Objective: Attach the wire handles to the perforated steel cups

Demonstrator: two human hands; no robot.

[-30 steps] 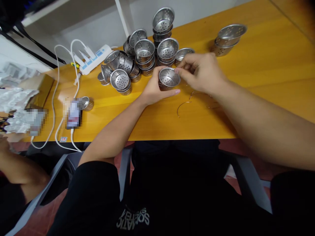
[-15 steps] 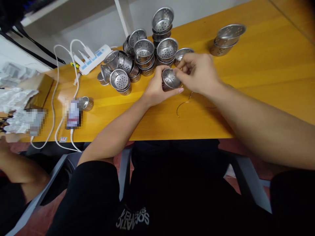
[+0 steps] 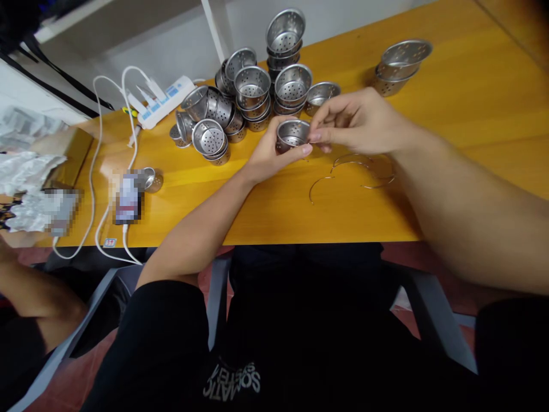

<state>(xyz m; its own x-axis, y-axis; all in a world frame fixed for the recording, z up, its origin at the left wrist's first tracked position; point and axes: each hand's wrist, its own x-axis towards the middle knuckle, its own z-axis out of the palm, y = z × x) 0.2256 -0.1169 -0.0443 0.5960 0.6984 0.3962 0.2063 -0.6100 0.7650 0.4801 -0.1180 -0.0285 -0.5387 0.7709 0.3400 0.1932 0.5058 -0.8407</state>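
My left hand [image 3: 269, 150] is wrapped round a small perforated metal strainer cup [image 3: 293, 130], its mouth facing up and its thumb along the near side. At the cup's right rim, my right hand [image 3: 349, 123] is closed in a pinch on a thin wire handle, mostly hidden by the fingertips. Whether the wire is hooked into the cup I cannot tell. Several loose curved wires lie on the table below my right hand, among them a bent wire [image 3: 321, 186] nearer the table's front edge.
Stacked strainer cups [image 3: 252, 88] crowd the back middle. Two nested cups [image 3: 397, 66] stand at the back right. Leftward are a power strip [image 3: 169, 103], white cables, a blurred-out phone [image 3: 127, 200] and a single cup [image 3: 152, 179]. Another person's arm [image 3: 40, 286] shows at far left.
The held cup has tipped and shifted slightly left. My right hand has drawn back a little to the right, from over the cup's mouth to its rim, uncovering more loose wires.
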